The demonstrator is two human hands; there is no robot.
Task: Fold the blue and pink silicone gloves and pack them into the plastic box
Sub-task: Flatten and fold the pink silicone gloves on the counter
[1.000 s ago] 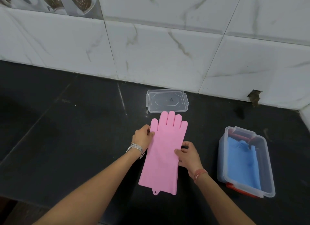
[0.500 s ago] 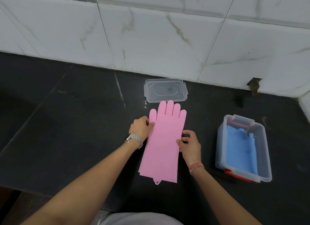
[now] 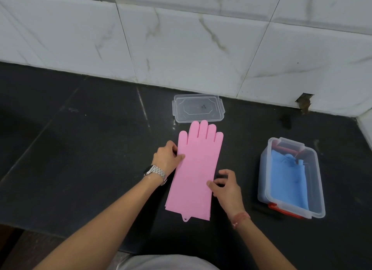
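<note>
pink gloves [image 3: 196, 169]: flat, stacked, smooth, fingers pointing away, cuff tab nearest the person, on black counter [image 3: 80, 148] | left hand [image 3: 167, 159]: thumb on the stack's left edge, grasp unclear | right hand [image 3: 226, 186]: fingertips touching its right edge, loose | blue glove [image 3: 285, 181]: folded inside plastic box [image 3: 316, 179], right of right hand | lid [image 3: 198, 108]: just beyond fingertips

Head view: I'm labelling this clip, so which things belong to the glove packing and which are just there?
Belong to the job:
pink gloves, flat under both hands
blue gloves, already in the box
plastic box
clear lid, off the box

Just there:
wristwatch
wrist thread
damaged tile corner
</note>
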